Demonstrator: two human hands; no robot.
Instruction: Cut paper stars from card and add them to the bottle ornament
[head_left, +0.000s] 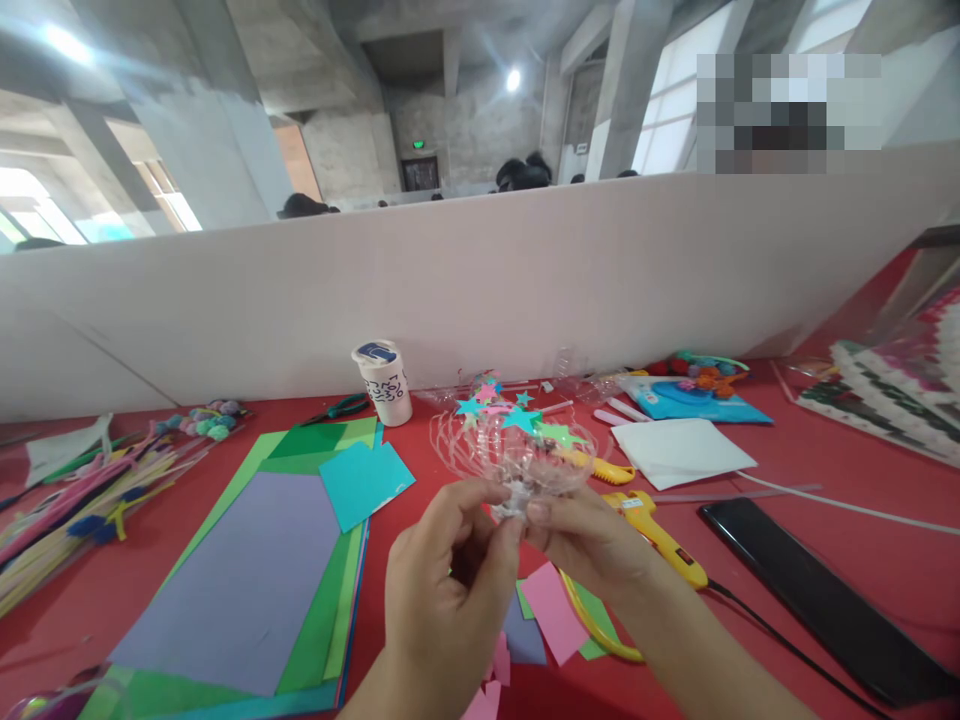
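A clear plastic craft piece cut into curved strips, with teal, green and pink paper stars stuck on the strip tips, is held up over the red table. My left hand pinches its base from the left, fingers closed. From the right, my right hand pinches the same base with thumb and fingers. Below the hands lie pink, green and purple paper scraps.
A stack of coloured paper sheets lies left, pipe cleaners beyond it. A white cup, green scissors, yellow glue gun, white sheet, black phone and a white partition surround the work area.
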